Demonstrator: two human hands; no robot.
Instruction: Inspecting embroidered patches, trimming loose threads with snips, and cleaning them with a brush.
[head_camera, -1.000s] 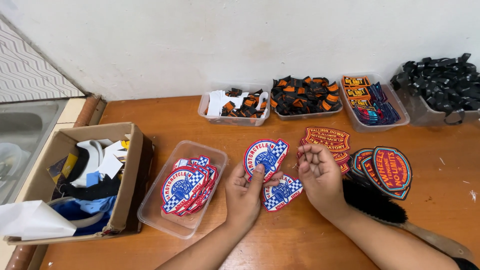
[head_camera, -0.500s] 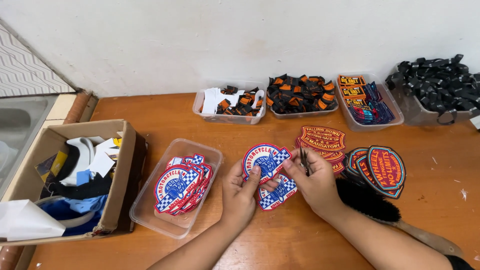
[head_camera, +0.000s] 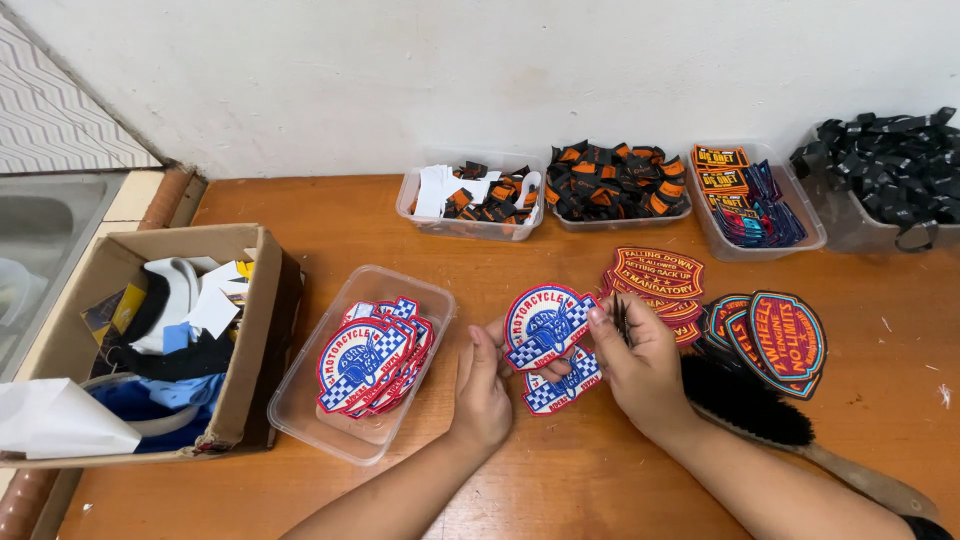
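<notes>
My left hand (head_camera: 483, 385) and my right hand (head_camera: 640, 365) together hold up a blue, white and red embroidered patch (head_camera: 545, 325) with a chequered edge. My right hand also pinches a small dark tool (head_camera: 620, 318) against the patch's right edge. More patches of the same kind (head_camera: 560, 388) lie on the wooden table under my hands. A clear plastic tub (head_camera: 300, 400) to the left holds a stack of the same blue patches (head_camera: 372, 355).
A cardboard box (head_camera: 255, 330) of scraps stands at the left. Red-orange patches (head_camera: 658, 272) and dark oval patches (head_camera: 785, 335) lie to the right, with a black brush (head_camera: 760, 405) beside my right arm. Several tubs of labels (head_camera: 470, 195) line the wall.
The view has shifted slightly. My hands have lifted the blue patch a little and my right hand has moved the small tool closer to its edge.
</notes>
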